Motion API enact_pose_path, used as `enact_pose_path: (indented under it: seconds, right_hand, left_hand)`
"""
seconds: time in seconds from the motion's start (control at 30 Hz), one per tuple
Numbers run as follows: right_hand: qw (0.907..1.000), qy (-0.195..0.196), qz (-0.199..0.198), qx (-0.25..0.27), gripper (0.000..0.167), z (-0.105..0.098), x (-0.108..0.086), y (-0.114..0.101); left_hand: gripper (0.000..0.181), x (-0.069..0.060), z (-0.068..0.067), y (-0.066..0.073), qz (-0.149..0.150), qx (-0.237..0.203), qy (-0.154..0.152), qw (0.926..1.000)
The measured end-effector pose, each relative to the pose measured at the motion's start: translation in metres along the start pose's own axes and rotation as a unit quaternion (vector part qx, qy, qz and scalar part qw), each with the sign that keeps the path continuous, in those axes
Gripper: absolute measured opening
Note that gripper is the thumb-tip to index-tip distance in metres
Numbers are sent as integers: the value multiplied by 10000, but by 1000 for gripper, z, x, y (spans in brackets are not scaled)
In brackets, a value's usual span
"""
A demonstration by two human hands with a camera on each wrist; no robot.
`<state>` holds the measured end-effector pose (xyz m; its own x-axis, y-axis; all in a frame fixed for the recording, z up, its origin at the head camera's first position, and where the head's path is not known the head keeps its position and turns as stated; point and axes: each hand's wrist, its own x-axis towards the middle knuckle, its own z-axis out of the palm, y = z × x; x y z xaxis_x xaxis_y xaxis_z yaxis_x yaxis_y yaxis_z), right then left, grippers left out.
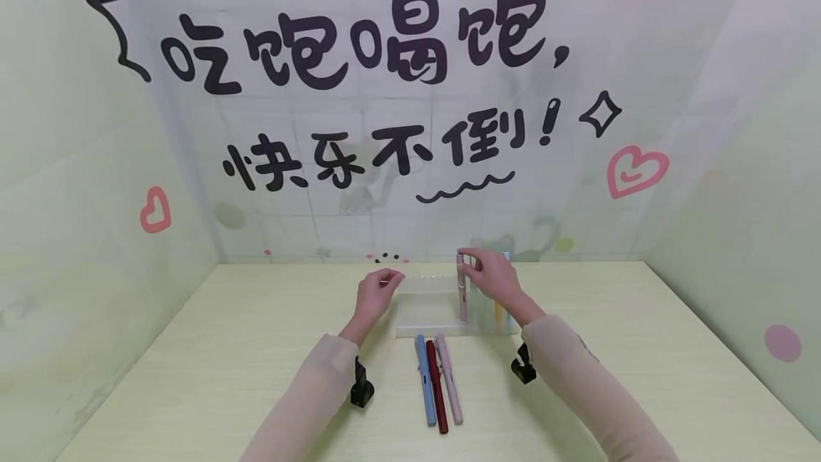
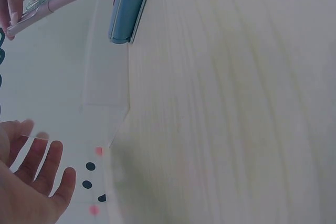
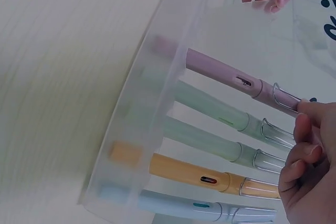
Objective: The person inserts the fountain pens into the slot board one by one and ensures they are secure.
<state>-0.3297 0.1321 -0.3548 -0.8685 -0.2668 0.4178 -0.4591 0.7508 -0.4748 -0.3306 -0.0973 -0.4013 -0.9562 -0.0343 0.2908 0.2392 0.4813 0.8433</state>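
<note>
Pinching a pink pen (image 3: 215,69) near its upper end with the right grip (image 1: 497,276), pressing thumb and fingertip together on the cap, with the remaining fingers curled in toward the palm. Held upright directly below that grip, with its lower end behind the frosted front lip of a clear pen rack (image 1: 426,331).

Just to the right of the pinched pen, lined up in the same rack under and beyond the right grip: two pale green pens (image 3: 205,103), next a yellow pen (image 3: 178,170), and last, farthest from the left grip, a light blue pen (image 3: 173,204). All fitted with wire clips, with gaps between neighbours, and with lower ends blurred behind the lip.

Pinching the upper left corner of the rack with the left grip (image 1: 377,294), between thumb and fingertip, with the other fingers fanned loosely apart. Well apart from the right grip, at about the same height.

Below both grips, in front of the rack and lying on the pale surface (image 1: 192,362): a blue pen (image 1: 426,380) nearest the left grip, a dark red pen (image 1: 437,387) in the middle, a lilac pen (image 1: 449,378) nearest the right grip. Set close together, pointing toward the rack; cannot tell whether touching.

Behind the left grip, a beige left sleeve (image 1: 301,398); behind the right grip, a matching right sleeve (image 1: 590,391). Beyond both grips, a pale backdrop (image 1: 321,234) with large black characters (image 1: 398,135).
</note>
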Motion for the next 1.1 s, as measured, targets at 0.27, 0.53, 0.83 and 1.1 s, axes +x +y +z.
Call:
enact_pose_path:
  seconds: [0.27, 0.53, 0.83, 1.1]
  right_hand:
    - [9997, -39, 156, -203, 31, -2, 1, 0]
    - [9995, -54, 129, -266, 32, -4, -1, -1]
    - [9992, -203, 201, -278, 32, -6, -1, 0]
    - [9988, -245, 170, -383, 33, -4, -1, 5]
  left_hand:
    - [20, -4, 2, 0, -12, 10, 71, 10000]
    - [20, -8, 5, 1, 8, 30, 163, 9999]
    - [21, -12, 7, 2, -40, 8, 196, 9998]
    - [20, -17, 8, 4, 193, 133, 336, 9992]
